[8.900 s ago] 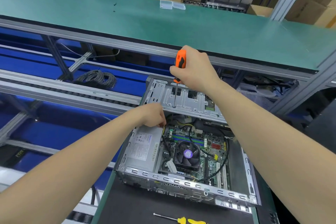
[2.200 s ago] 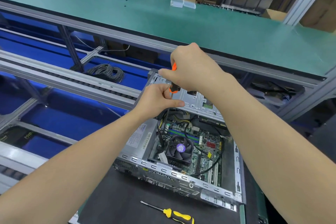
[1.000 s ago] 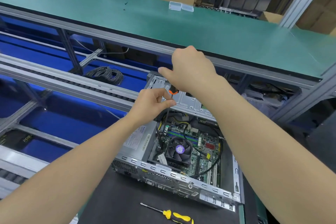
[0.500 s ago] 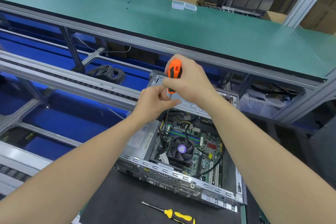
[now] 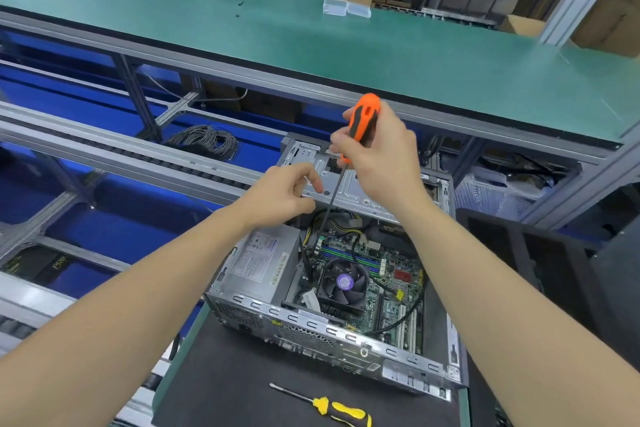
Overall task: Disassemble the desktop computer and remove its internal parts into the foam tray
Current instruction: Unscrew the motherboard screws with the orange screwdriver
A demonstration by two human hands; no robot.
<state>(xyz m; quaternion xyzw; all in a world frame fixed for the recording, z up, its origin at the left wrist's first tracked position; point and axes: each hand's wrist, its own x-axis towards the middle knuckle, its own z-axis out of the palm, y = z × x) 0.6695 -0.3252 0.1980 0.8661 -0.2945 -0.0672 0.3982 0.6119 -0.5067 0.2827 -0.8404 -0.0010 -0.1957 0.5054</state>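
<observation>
At frame centre the opened desktop computer (image 5: 332,333) sits on the desk (image 5: 225,374) with power supply (image 5: 259,260), fan (image 5: 344,282) and board (image 5: 398,274) inside, so early stage: right hand (image 5: 384,163) grips orange screwdriver (image 5: 363,118), left hand (image 5: 280,194) loosely curled, empty, beside its shaft.

You have two screwdrivers here: the orange-handled screwdriver (image 5: 365,114) in your right hand (image 5: 381,163), and the yellow-handled screwdriver (image 5: 332,407) by the front edge of the black mat (image 5: 214,374). One open computer case (image 5: 311,326) stands on that mat, with one power supply (image 5: 259,260) and one cooler fan (image 5: 344,282) inside. Two clear plastic boxes (image 5: 346,8) sit at the far edge of the green counter (image 5: 242,35). One cable coil (image 5: 204,140) lies below.
</observation>
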